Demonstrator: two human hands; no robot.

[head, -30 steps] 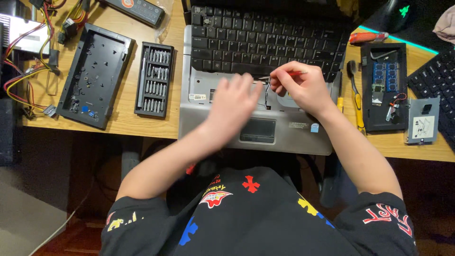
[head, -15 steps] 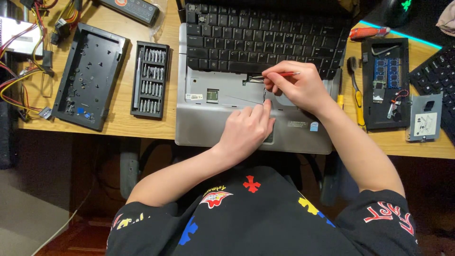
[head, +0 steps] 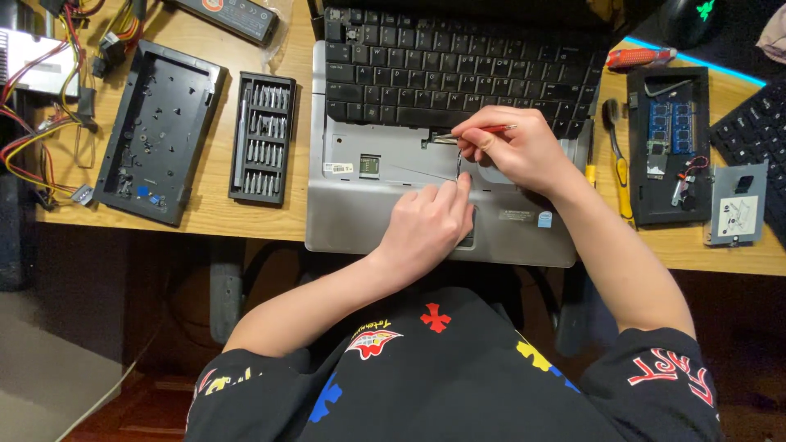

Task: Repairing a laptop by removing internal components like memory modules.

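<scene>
1. A wooden desk [head: 246, 214] carries everything, and the grey laptop [head: 360, 221] in the middle is my landmark: its black keyboard [head: 426, 74] is tipped up off the base on the far side.
2. My right hand [head: 520, 151] is closed in a pinch on a thin red-handled tool [head: 491, 129]. The tool lies roughly level, with its handle toward the laptop's right edge and its metal tip pointing left, in under the near edge of the keyboard.
3. My left hand [head: 426, 223] rests on the laptop's palm rest, fingers curled and holding nothing that I can make out, its fingertips [head: 463, 184] pressing the grey deck just below the tool tip. The spot I am working at lies between my two hands, and the right is nearer to it.
4. Left of the laptop lie an open case of screwdriver bits [head: 262, 135] and a black plastic cover [head: 160, 131]; right of it sits a black tray [head: 667, 147] of small parts.
5. Compared with a second ago, my left hand has dropped from the keyboard edge to the palm rest, while my right has hardly shifted.
</scene>
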